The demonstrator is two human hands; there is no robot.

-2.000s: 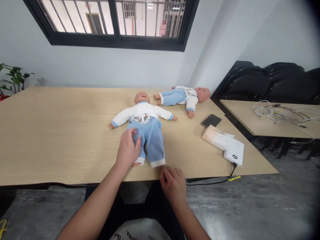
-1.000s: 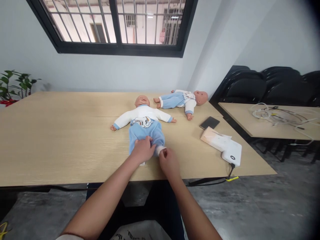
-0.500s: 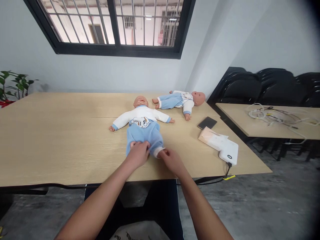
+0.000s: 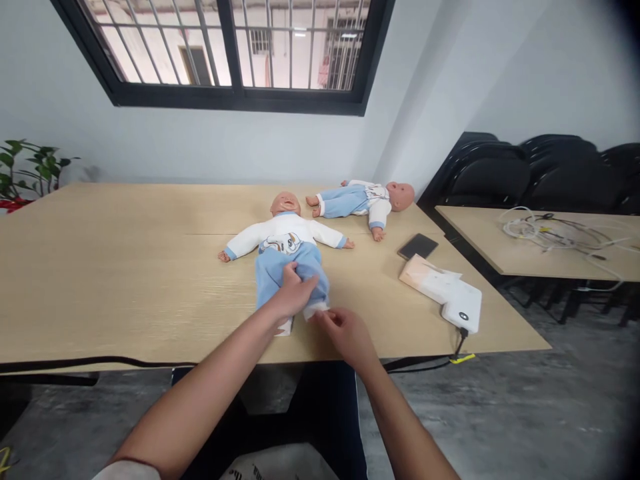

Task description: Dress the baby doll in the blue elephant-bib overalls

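Observation:
A baby doll (image 4: pixel 286 203) lies on its back on the table, head towards the window, arms spread. It wears a white top (image 4: pixel 287 230) with blue cuffs and a cartoon print, and light blue trousers (image 4: pixel 270 273) with white leg cuffs. Across the trousers lies my left hand (image 4: pixel 296 291), closed on the cloth of the leg at the right. My right hand (image 4: pixel 346 333) pinches the white cuff (image 4: pixel 316 311) at the bottom of that same leg. The other leg's end is partly covered by my left hand and wrist.
A second doll (image 4: pixel 363 200) in like clothes lies behind to the right. Nearby are a dark phone (image 4: pixel 418 247), a tissue pack (image 4: pixel 425 275) and a white power bank (image 4: pixel 463 308) with a black cable. Cables (image 4: pixel 540 230) lie on the side table; a plant (image 4: pixel 33 167) stands far left.
My left hand has shifted right, from the middle of the trousers onto the leg at the right. My right hand has moved slightly down at the cuff, and the doll's foot there is now hidden.

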